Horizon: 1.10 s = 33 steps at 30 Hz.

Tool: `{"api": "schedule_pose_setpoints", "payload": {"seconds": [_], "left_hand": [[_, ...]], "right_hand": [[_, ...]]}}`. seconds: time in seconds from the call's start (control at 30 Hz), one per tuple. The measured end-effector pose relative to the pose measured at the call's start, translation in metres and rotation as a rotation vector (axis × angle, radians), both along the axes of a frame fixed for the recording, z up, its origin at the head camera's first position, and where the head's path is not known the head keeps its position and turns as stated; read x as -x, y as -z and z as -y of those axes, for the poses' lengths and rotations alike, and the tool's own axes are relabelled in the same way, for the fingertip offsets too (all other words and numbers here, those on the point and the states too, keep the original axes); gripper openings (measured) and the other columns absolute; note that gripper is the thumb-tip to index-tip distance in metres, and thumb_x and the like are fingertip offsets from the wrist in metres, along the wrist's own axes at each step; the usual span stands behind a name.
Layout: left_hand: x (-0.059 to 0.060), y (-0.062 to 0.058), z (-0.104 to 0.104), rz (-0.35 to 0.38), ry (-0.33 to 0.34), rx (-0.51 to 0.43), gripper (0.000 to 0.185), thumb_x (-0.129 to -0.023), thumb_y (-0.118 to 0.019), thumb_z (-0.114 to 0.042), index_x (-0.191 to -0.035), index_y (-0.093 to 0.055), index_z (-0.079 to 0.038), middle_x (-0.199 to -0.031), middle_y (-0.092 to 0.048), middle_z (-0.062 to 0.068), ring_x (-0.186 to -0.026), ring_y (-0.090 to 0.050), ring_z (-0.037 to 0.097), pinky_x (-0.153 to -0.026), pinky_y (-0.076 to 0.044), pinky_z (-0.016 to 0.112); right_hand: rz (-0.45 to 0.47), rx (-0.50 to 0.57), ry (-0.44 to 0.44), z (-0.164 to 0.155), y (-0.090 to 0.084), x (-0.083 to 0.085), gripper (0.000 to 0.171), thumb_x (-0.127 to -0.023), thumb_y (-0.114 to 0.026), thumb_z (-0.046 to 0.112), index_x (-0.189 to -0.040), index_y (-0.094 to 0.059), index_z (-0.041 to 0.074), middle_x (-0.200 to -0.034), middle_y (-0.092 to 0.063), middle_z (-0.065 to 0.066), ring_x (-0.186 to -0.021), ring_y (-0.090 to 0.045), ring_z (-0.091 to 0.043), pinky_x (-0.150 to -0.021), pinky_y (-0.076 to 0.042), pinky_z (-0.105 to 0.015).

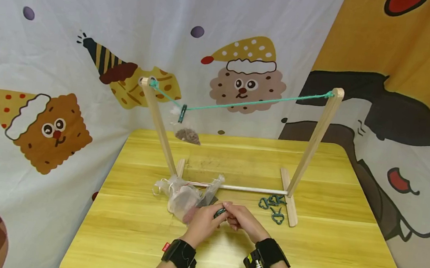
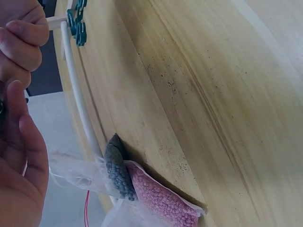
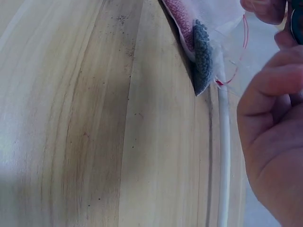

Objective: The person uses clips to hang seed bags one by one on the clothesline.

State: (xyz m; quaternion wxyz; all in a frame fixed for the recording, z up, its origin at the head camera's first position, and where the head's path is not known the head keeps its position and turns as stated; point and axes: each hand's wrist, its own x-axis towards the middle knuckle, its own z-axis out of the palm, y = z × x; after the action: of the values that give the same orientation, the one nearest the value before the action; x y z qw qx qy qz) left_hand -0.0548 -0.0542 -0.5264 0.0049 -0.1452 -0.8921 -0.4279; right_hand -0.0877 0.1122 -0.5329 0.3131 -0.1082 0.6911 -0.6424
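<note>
In front of the frame, my left hand [image 1: 205,222] holds a small dark green clip [image 1: 219,213] between thumb and fingers. My right hand [image 1: 245,221] meets it from the other side, fingers curled and fingertips at the clip's end. In the right wrist view the clip [image 3: 297,23] shows only partly at the edge. Just beyond my left hand lie sheer white drawstring bags [image 1: 184,197]. One bag holds pink grains [image 2: 163,198], another dark grey-blue grains [image 2: 118,168]. Several more green clips [image 1: 272,202] lie on the table to the right.
A wooden frame with two posts [image 1: 315,141] and a white bottom rod [image 1: 252,189] stands on the table [image 1: 325,252]. A green cord [image 1: 250,104] spans the posts. From it, a clip [image 1: 183,113] suspends a bag of brown grains [image 1: 188,135], sagging the cord at left.
</note>
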Motion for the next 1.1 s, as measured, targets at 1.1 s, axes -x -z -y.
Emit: {"api": "schedule_pose_setpoints", "payload": {"seconds": [1.1], "left_hand": [[-0.001, 0.007, 0.010, -0.259, -0.189, 0.119, 0.014, -0.081, -0.063, -0.036, -0.093, -0.067, -0.028, -0.081, -0.062, -0.017, -0.069, -0.057, 0.000, -0.056, -0.043, 0.016]], "right_hand": [[-0.099, -0.065, 0.251, -0.006, 0.005, -0.007, 0.051, -0.088, -0.044, 0.052, -0.067, -0.044, 0.005, -0.055, -0.037, -0.004, -0.048, -0.038, -0.018, -0.050, -0.036, -0.027]]}}
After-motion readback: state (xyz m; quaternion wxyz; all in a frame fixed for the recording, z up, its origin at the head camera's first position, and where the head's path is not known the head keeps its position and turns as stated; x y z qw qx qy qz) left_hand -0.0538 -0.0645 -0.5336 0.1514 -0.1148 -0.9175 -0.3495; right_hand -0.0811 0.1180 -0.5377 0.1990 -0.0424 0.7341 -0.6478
